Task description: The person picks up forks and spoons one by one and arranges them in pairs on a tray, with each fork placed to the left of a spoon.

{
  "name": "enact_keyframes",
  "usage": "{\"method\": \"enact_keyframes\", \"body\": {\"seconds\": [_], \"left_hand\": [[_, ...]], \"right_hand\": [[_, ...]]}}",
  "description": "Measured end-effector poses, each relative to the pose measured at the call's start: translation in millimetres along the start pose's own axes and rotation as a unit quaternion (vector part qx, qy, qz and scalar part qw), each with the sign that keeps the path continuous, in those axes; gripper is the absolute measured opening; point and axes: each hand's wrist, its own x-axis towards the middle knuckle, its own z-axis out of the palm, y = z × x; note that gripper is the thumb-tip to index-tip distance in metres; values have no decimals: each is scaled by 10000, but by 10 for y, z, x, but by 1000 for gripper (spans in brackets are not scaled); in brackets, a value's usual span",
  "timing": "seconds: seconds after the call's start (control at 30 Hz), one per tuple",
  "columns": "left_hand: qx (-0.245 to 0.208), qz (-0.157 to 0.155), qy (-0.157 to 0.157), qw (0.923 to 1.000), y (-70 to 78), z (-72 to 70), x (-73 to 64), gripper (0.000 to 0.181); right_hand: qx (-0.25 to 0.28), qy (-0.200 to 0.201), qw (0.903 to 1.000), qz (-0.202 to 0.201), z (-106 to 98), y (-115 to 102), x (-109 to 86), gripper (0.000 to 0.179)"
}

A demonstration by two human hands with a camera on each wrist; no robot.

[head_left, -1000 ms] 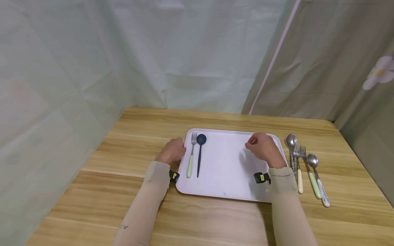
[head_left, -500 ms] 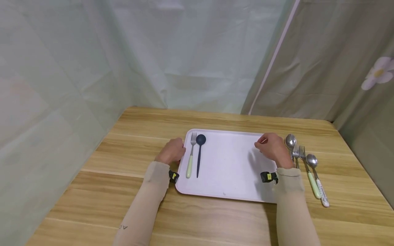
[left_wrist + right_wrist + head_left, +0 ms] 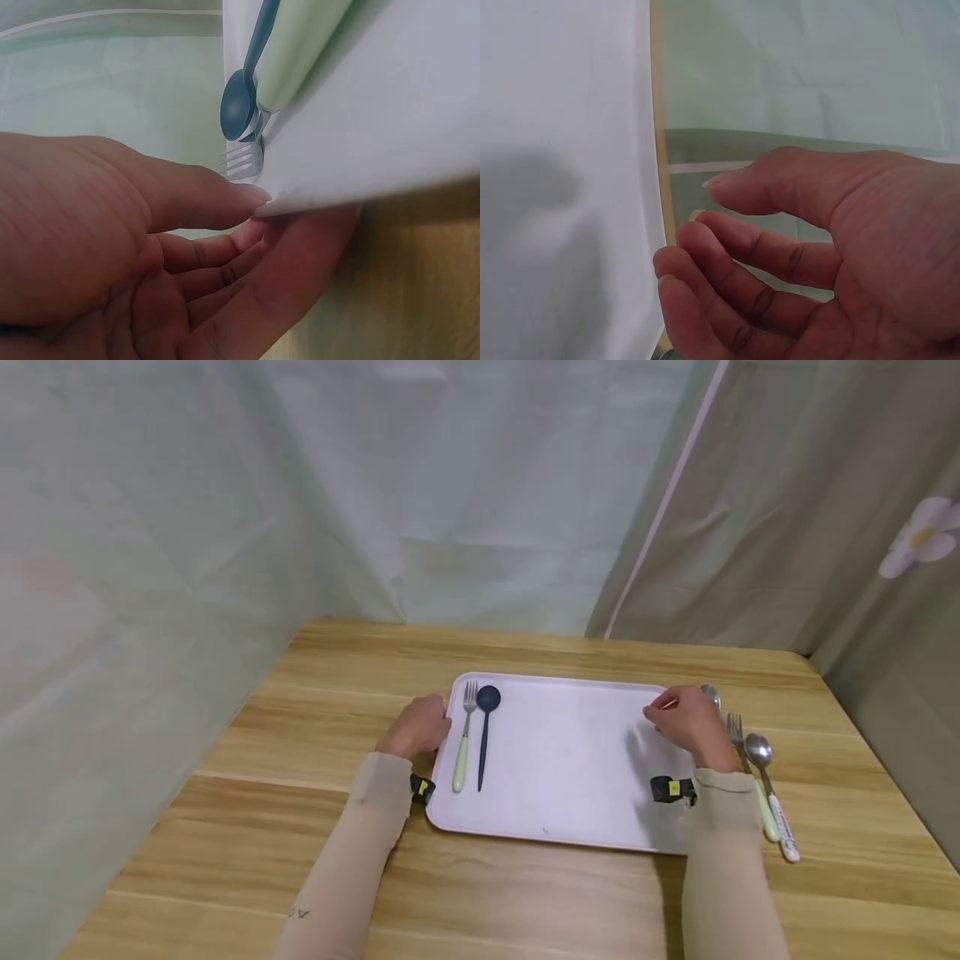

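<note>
A white tray [image 3: 570,760] lies on the table. My left hand [image 3: 417,727] grips its left rim; in the left wrist view the thumb rests on top and the fingers [image 3: 300,262] curl beneath. Just inside that rim, side by side, lie a fork [image 3: 462,752] with a pale green handle and a dark blue spoon [image 3: 487,702]. Over the tray's right part hovers my right hand [image 3: 688,720], its fingers loosely bent. Nothing sits between thumb and fingers in the right wrist view.
To the right of the tray lie a fork [image 3: 735,731] with a green handle and a spoon [image 3: 759,750] with a patterned white handle. Another spoon [image 3: 711,693] is mostly hidden behind my right hand. Curtains [image 3: 480,510] hang behind the wooden table [image 3: 360,647].
My right hand has moved right across the tray toward its right rim, covering more of the cutlery there. The left hand, tray, fork and blue spoon stay in place.
</note>
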Motion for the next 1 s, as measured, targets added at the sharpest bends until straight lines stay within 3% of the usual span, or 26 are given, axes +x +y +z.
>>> {"method": "enact_keyframes", "body": {"seconds": [1.0], "left_hand": [[-42,-15,-49,10000,17,2,-7,23]], "right_hand": [[-3,-264,9970,727,-214,280,-64,41]]}}
